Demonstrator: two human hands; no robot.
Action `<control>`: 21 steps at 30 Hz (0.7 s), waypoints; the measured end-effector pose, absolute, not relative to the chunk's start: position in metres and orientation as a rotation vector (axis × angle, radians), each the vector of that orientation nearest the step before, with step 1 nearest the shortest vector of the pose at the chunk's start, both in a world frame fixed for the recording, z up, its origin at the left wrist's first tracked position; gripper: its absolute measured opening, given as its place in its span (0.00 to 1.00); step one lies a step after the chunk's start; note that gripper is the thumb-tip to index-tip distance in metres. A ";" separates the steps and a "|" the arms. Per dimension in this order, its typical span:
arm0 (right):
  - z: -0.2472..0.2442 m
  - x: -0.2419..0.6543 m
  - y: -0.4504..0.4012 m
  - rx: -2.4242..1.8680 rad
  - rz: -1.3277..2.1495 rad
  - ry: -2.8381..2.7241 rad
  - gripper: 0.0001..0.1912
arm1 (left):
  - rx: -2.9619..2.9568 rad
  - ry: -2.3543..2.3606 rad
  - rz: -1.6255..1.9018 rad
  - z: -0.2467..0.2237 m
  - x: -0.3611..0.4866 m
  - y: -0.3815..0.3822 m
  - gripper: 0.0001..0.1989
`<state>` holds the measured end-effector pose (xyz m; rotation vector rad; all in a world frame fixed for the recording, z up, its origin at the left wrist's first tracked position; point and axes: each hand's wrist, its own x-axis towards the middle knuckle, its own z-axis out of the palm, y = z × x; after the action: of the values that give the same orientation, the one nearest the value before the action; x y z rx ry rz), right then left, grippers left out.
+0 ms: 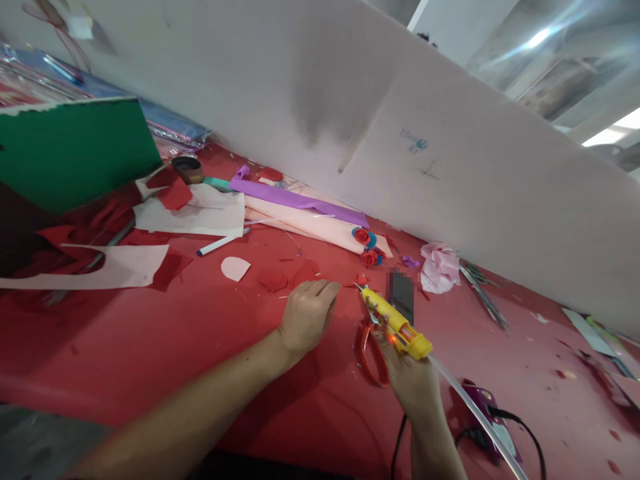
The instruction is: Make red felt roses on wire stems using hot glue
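My right hand (413,377) grips a yellow hot glue gun (393,317). A long clear glue stick (475,410) trails from its back end, and a small orange light glows near the grip. The nozzle points up and left, close to small red scraps (361,280). Just left of it is my left hand (309,313), closed with the fingers pressed together; what they hold, if anything, is hidden. Red petal-shaped cut-outs (273,280) lie on the table beyond that hand. Red-handled scissors (373,360) rest beside the glue gun, partly behind my right hand.
On the red table (200,360) lie a phone (401,297), red-and-blue paper flowers (363,236), a purple strip (300,202), a marker (223,241) and crumpled pink paper (440,267). Tweezers (485,297) lie right. A purple power box (487,413) with black cords stands lower right. A white wall (280,87) rises behind.
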<state>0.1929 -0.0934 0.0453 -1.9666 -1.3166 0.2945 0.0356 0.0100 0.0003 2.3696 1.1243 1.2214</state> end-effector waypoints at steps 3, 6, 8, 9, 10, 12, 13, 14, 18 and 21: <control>0.047 0.191 -0.092 -1.971 0.273 -1.330 0.22 | 2.360 1.117 1.224 0.001 0.036 0.010 0.09; 0.048 0.189 -0.093 -1.970 0.272 -1.362 0.21 | 2.359 1.123 1.225 0.002 0.036 0.010 0.09; 0.048 0.189 -0.094 -1.972 0.290 -1.360 0.19 | 2.353 1.124 1.225 0.002 0.036 0.010 0.09; 0.047 0.190 -0.095 -1.966 0.300 -1.355 0.18 | 2.349 1.125 1.224 0.002 0.036 0.010 0.09; 0.047 0.190 -0.095 -1.959 0.307 -1.349 0.17 | 2.345 1.123 1.218 0.002 0.036 0.010 0.09; 0.045 0.192 -0.096 -1.946 0.329 -1.339 0.16 | 2.331 1.121 1.214 0.003 0.036 0.010 0.10; 0.045 0.193 -0.096 -1.941 0.343 -1.334 0.16 | 2.324 1.119 1.211 0.003 0.036 0.010 0.10; 0.045 0.193 -0.096 -1.937 0.355 -1.331 0.16 | 2.318 1.119 1.208 0.004 0.035 0.010 0.10; 0.047 0.191 -0.094 -1.952 0.341 -1.295 0.17 | 2.310 1.130 1.192 0.004 0.036 0.010 0.10; 0.050 0.187 -0.092 -1.967 0.342 -1.265 0.17 | 2.298 1.122 1.205 0.004 0.036 0.011 0.10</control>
<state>0.1872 -0.0918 0.0497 -1.9670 -1.2651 0.3424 0.0356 0.0105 0.0039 2.2975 1.1219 1.2053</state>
